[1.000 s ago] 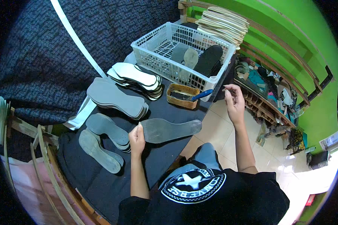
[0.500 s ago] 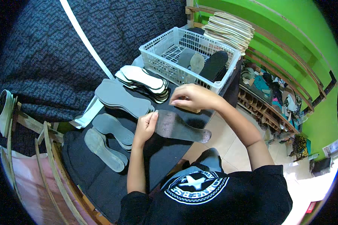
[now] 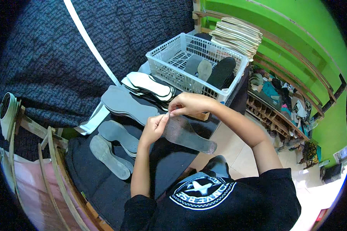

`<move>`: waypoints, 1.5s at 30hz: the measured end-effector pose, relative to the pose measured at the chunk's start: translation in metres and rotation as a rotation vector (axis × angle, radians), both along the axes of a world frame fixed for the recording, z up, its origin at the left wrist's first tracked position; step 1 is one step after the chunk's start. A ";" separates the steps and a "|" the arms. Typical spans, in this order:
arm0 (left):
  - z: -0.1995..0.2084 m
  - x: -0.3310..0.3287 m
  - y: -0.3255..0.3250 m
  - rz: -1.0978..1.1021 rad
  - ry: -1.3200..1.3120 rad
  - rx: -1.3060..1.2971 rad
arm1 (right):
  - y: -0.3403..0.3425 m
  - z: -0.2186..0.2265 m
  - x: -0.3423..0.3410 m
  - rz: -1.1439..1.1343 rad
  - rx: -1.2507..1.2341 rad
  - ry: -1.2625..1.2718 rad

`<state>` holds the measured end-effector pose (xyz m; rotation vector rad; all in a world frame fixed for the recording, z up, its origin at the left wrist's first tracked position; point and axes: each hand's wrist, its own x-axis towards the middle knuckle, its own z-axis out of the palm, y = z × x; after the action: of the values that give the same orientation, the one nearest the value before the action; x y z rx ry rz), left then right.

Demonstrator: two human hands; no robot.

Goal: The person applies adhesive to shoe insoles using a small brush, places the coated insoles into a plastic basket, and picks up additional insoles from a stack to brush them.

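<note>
A dark, see-through, glossy shoe insole point(image 3: 187, 135) hangs over the table's near edge, its narrow end to the right. My left hand point(image 3: 153, 129) grips the rim of its wide end between thumb and fingers. The closed fingertips of my right hand point(image 3: 188, 104) pinch the same rim, against the left thumb; the exact spot between them is hidden. Just left of my hands lies a stack of grey insoles point(image 3: 129, 103). Behind it are white insoles with black edges point(image 3: 148, 84). Nearer me are more grey insoles point(image 3: 117, 132) and a paler, worn-looking pair point(image 3: 107, 158).
A white plastic crate point(image 3: 173, 73) holding grey and black insoles stands at the back right. Behind it rises a pile of cream sheets point(image 3: 237, 36). A wooden block point(image 3: 200, 116) lies under my right hand. A rack with scraps point(image 3: 279, 96) stands right, below a green wall.
My right hand has moved left and down to meet my left hand, and its fingers now pinch the insole's rim. The insole stays in my left hand.
</note>
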<state>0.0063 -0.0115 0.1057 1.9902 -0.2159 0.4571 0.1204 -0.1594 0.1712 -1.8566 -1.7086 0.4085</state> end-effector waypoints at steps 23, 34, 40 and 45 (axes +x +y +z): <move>0.034 0.077 0.017 0.065 -0.093 -0.502 | -0.116 0.079 0.136 -0.908 0.570 0.539; 0.034 0.160 0.008 0.185 -0.156 -0.344 | -0.125 0.034 0.274 -1.066 0.615 0.392; 0.037 0.198 0.000 0.232 -0.180 -0.265 | -0.080 -0.002 0.322 -0.869 0.520 0.544; 0.030 0.223 -0.010 0.297 -0.113 -0.257 | -0.051 -0.042 0.360 -0.787 0.280 0.551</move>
<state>0.2294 -0.0210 0.1360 1.7497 0.0687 0.7506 0.4801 -0.2104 0.1290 -1.8103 -0.5708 0.2884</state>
